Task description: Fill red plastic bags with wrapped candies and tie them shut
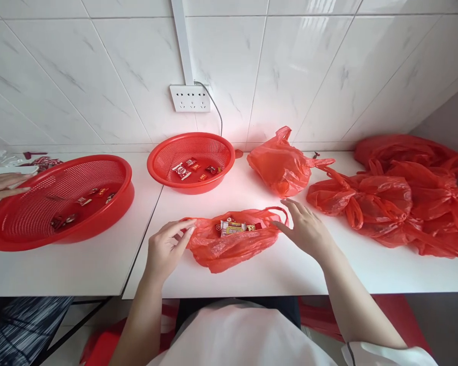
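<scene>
A small red plastic bag (229, 246) lies open on the white table (290, 274) in front of me, with wrapped sweets (233, 227) showing inside. My left hand (167, 249) touches the bag's left edge, fingers curled around the rim. My right hand (305, 229) hovers at the bag's right handle loop, fingers spread and holding nothing that I can see.
A round red basket (198, 185) with a few sweets stands behind the bag. A larger red basket (99, 213) sits at the left, with another person's hand (2, 185) at its far rim. Knotted red bags (282, 162) and a pile of several more (400, 198) lie on the right.
</scene>
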A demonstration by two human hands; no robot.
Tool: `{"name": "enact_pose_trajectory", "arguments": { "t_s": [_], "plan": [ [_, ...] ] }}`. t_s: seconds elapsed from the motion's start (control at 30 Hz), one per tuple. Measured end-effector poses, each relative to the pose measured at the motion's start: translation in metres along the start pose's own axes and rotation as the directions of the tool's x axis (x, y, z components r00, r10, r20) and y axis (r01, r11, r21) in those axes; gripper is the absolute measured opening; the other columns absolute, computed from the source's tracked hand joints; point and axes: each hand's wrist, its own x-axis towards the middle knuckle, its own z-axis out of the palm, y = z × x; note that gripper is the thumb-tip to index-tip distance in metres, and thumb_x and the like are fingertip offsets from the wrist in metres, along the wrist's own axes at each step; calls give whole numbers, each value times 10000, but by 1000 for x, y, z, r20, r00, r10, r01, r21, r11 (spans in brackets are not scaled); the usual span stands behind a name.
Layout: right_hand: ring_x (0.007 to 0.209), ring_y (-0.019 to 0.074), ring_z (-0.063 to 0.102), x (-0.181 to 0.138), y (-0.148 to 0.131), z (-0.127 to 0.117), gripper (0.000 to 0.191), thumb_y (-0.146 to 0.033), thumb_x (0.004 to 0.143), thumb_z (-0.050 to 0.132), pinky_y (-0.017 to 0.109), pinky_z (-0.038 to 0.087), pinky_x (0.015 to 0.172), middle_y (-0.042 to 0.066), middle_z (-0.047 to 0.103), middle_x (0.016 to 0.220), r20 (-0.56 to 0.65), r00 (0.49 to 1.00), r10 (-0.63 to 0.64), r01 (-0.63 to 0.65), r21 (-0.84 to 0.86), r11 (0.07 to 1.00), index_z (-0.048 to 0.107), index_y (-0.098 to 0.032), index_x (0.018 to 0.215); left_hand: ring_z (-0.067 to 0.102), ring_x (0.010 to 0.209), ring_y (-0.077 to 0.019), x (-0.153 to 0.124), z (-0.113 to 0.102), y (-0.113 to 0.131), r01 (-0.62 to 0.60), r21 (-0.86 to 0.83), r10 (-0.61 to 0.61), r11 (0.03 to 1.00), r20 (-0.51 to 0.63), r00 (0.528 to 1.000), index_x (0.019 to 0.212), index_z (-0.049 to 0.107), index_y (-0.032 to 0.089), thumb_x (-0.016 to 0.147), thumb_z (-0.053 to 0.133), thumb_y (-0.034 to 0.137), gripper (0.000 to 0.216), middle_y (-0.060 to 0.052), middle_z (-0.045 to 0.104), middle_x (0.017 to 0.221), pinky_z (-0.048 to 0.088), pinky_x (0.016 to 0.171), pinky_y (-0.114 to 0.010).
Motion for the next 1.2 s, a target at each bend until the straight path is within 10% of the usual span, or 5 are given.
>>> {"name": "enact_pose_trajectory", "arguments": {
  "t_s": [0.27,0.5,0.73,0.97,1.2],
  "plan": [
    [780,206,658,15,-1,-21,285,-488,846,574,339,502,726,40,707,830,177,981,75,-154,490,858,659,-217,825,614,586,-183,17,-7,-12,250,314,-318,916,188,929,774,709,200,773,625,400,217,-21,687,653,462,570,-281],
    [1195,271,577,51,-20,-56,210,-406,807,688,443,459,990,93,629,1268,-171,974,151,65,841,537,691,-197,823,659,969,-207,61,-32,34,119,-322,-157,939,-93,983,895,727,206,775,696,388,221,-65,686,1151,520,866,-320],
    [1086,203,643,74,-77,-90,162,-301,899,592,443,484,1000,39,696,1082,-711,660,243,610,696,379,677,-237,1021,574,1187,-232,104,-28,101,-324,-619,147,716,-321,936,1156,655,253,807,691,250,350,-50,642,1204,450,1031,-396],
    [1087,206,627,70,-115,-99,154,-287,920,553,407,523,953,39,670,1136,-539,769,-344,632,565,530,692,-243,969,658,782,-201,115,14,122,-45,-549,310,834,401,862,1068,653,239,731,759,313,360,-16,649,785,552,731,-345],
    [990,154,647,76,-103,-75,280,-203,940,474,370,524,942,46,658,1108,-359,860,-361,506,689,519,606,-226,1186,492,533,-74,119,34,106,157,-542,164,825,496,853,788,618,172,913,480,509,385,-10,565,704,449,525,-218]
  ]
}}
